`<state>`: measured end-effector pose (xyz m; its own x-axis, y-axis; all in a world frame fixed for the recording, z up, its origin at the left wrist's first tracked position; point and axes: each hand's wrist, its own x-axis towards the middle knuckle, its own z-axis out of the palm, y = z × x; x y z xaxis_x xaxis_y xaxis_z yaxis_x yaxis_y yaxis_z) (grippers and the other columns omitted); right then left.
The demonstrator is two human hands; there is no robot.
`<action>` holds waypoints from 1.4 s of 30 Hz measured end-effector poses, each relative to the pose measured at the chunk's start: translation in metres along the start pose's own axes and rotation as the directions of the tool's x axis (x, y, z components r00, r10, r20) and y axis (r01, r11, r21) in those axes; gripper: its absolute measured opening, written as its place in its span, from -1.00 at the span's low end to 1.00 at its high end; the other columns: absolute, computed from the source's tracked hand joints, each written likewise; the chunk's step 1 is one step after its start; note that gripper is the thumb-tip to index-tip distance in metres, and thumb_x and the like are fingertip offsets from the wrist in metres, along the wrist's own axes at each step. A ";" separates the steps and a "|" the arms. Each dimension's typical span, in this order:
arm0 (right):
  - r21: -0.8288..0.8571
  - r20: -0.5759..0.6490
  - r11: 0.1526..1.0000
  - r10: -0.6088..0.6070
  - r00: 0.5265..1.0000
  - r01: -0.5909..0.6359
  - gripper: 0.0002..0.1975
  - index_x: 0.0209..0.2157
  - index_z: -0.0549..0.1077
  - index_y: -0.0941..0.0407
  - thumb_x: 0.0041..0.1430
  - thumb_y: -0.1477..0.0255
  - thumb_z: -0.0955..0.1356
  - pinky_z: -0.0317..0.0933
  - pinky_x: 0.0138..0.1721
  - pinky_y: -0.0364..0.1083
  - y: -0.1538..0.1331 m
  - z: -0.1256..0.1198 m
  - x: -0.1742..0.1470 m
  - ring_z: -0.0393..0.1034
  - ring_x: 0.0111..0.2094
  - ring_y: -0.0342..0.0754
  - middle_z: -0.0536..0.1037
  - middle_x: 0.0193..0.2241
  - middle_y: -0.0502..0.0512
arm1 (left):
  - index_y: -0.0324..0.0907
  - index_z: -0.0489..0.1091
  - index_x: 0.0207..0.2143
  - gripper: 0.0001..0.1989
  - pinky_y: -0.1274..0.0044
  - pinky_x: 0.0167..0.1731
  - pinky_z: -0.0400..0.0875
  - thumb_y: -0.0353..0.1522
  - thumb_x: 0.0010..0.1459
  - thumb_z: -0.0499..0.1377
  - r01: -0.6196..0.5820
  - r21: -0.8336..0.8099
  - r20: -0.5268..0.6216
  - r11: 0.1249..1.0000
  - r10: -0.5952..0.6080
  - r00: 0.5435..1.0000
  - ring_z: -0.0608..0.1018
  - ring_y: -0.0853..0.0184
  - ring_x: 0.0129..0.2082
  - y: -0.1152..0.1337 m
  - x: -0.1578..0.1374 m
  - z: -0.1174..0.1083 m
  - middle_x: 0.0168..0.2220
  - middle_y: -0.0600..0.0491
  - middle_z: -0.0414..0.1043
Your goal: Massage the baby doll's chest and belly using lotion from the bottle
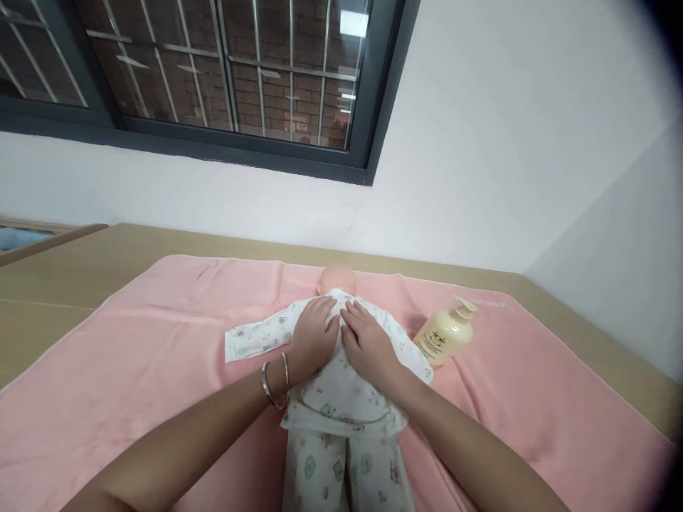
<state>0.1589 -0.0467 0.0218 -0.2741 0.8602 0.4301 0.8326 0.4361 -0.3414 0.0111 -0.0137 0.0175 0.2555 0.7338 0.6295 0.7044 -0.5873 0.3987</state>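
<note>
A baby doll lies on a pink cloth, its bald head (337, 279) toward the wall. It wears a white printed long-sleeved top (346, 398) and matching trousers (320, 469). My left hand (314, 334) rests flat on the upper part of the top, fingers stretched out. Beside it my right hand (368, 341) lies flat on the same garment, fingers extended, and the fingertips of both hands come close together near the neck. Both hands touch the cloth of the top without gripping anything. The doll's sleeves spread out to either side; its own hands are not visible.
The pink cloth (176, 341) covers much of a wooden surface (53, 277). A pale yellow pump bottle (444, 334) leans by the right sleeve. Behind are a white wall (427, 206) and a dark-framed, barred window (288, 78).
</note>
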 end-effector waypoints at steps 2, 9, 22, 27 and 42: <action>0.014 0.017 0.996 0.090 0.996 -0.090 -0.50 0.24 0.20 0.24 0.37 0.33 0.09 -0.16 0.29 0.11 0.010 0.000 0.007 -0.12 0.29 0.05 0.09 0.25 0.16 | -0.29 0.28 0.09 -0.59 0.18 0.16 0.21 -0.35 0.23 -0.03 0.056 0.030 0.030 0.998 -0.057 0.998 0.31 0.09 0.17 -0.004 0.000 0.006 0.13 -0.18 0.31; -0.085 0.055 0.985 0.156 0.986 -0.151 -0.41 0.30 0.04 0.25 0.38 0.21 0.08 -0.31 0.29 0.17 0.024 0.003 0.013 -0.23 0.31 0.10 -0.03 0.29 0.20 | -0.31 0.19 0.17 -0.54 0.11 0.22 0.02 -0.34 0.25 -0.06 0.114 0.084 0.103 0.990 -0.122 0.987 0.14 0.03 0.28 -0.002 -0.004 0.010 0.22 -0.20 0.19; -0.071 0.009 0.985 0.160 0.987 -0.159 -0.46 0.28 0.10 0.21 0.38 0.24 0.08 -0.27 0.28 0.15 0.021 0.005 0.011 -0.15 0.29 0.09 0.05 0.27 0.17 | -0.29 0.21 0.15 -0.55 0.15 0.22 0.04 -0.33 0.25 -0.06 0.078 0.070 0.109 0.994 -0.085 0.990 0.16 0.04 0.26 -0.002 -0.002 0.008 0.20 -0.17 0.21; -0.056 -0.007 0.983 0.175 0.985 -0.175 -0.47 0.27 0.12 0.20 0.37 0.25 0.10 -0.28 0.28 0.16 0.020 0.006 0.011 -0.14 0.29 0.09 0.06 0.26 0.18 | -0.31 0.22 0.15 -0.55 0.15 0.22 0.05 -0.34 0.25 -0.05 0.089 0.038 0.133 0.995 -0.093 0.987 0.16 0.04 0.26 -0.004 0.001 0.007 0.20 -0.19 0.21; -0.056 -0.029 0.980 0.191 0.981 -0.192 -0.48 0.27 0.13 0.21 0.38 0.26 0.11 -0.26 0.28 0.17 0.020 0.007 0.013 -0.15 0.29 0.09 0.05 0.27 0.20 | -0.29 0.22 0.15 -0.56 0.20 0.22 0.05 -0.33 0.26 -0.05 0.055 0.047 0.135 0.997 -0.061 0.989 0.19 0.08 0.24 -0.008 0.007 0.007 0.20 -0.18 0.21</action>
<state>0.1686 -0.0244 0.0145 -0.0961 0.9196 0.3809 0.8955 0.2469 -0.3702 0.0118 -0.0021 0.0140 0.2989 0.8078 0.5080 0.7477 -0.5291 0.4013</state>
